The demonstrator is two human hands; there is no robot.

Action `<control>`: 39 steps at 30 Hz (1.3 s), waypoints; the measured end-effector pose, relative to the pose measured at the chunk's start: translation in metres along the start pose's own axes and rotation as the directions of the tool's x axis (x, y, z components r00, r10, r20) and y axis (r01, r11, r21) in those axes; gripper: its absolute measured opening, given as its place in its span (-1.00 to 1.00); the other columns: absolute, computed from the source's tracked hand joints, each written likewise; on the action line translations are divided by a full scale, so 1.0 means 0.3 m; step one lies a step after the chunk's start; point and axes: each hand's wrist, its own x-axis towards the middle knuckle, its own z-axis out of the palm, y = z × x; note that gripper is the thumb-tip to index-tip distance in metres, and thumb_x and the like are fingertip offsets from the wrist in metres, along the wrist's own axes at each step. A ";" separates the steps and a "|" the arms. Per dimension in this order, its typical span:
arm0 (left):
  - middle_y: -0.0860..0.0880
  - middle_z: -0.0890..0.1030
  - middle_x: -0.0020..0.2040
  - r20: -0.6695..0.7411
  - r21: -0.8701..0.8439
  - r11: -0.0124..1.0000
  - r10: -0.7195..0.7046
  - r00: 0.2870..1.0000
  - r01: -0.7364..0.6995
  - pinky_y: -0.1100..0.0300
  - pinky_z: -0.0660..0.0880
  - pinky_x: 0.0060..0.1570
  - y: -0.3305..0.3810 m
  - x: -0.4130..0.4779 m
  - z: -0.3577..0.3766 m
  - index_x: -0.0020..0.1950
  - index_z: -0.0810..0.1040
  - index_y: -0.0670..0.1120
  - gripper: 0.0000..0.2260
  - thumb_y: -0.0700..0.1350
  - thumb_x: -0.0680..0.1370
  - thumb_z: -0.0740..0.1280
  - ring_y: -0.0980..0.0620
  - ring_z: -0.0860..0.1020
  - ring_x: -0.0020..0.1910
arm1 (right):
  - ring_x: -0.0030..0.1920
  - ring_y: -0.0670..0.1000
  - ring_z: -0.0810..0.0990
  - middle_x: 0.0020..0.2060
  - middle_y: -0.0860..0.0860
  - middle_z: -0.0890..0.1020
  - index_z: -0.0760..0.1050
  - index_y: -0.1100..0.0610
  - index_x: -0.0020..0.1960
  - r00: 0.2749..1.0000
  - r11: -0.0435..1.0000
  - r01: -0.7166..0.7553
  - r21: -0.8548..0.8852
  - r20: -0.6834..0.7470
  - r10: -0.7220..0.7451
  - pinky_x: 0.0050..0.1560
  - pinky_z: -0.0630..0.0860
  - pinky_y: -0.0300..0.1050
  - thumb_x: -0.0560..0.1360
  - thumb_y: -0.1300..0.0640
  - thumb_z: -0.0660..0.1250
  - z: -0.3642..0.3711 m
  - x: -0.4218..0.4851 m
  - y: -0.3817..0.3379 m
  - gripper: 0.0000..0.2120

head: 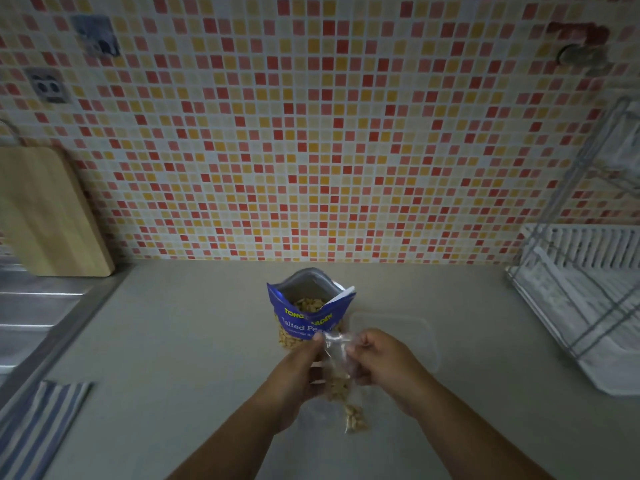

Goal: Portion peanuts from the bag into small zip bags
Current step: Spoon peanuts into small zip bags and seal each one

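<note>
Behind the zip bag (336, 379) stand the peanut bag (309, 315) and clear lid (401, 336).

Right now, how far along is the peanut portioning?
Done: one filled zip bag appears to lie on the counter. In hand: left hand and right hand pinch the top of a second zip bag holding peanuts, probably sealing it. Left: the blue peanut bag stands open with peanuts inside, so more portions likely remain.

Blurred small zip bag (336, 386); dish rack (571, 306) partly beyond right edge.
</note>
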 end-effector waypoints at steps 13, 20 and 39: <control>-0.05 0.48 0.23 0.105 0.987 0.088 0.249 0.963 -0.131 0.00 0.51 -0.08 -0.252 0.114 -0.108 0.15 0.42 0.18 -0.61 0.11 0.36 0.07 -0.13 0.49 0.08 | 0.02 0.11 0.60 -0.05 0.09 0.66 0.40 0.04 -0.14 0.960 0.884 -0.225 -0.410 -0.251 0.127 -0.15 0.36 -0.18 0.52 0.09 0.25 0.064 0.075 0.277 -0.92; 0.03 0.58 0.06 0.163 0.979 0.062 0.331 0.929 -0.194 0.15 0.56 -0.29 -0.282 0.072 -0.212 0.04 0.44 0.22 -0.69 0.09 0.30 0.26 -0.01 0.58 -0.12 | 0.09 0.11 0.60 0.02 0.11 0.67 0.48 0.05 -0.06 0.973 0.866 -0.173 -0.469 -0.217 0.077 -0.02 0.44 -0.15 0.53 0.04 0.26 0.115 0.108 0.299 -0.91; -0.13 0.62 0.00 -0.293 0.821 0.558 0.228 0.928 0.122 0.23 0.41 -0.01 -0.245 0.089 -0.290 0.19 0.52 -0.07 -0.62 -0.27 0.38 0.30 -0.10 0.57 0.00 | -0.09 -0.02 0.60 -0.16 -0.08 0.56 0.40 -0.05 -0.07 0.975 0.909 -0.066 -0.412 -0.222 -0.030 -0.03 0.45 -0.24 0.41 0.02 0.42 0.168 0.103 0.333 -0.79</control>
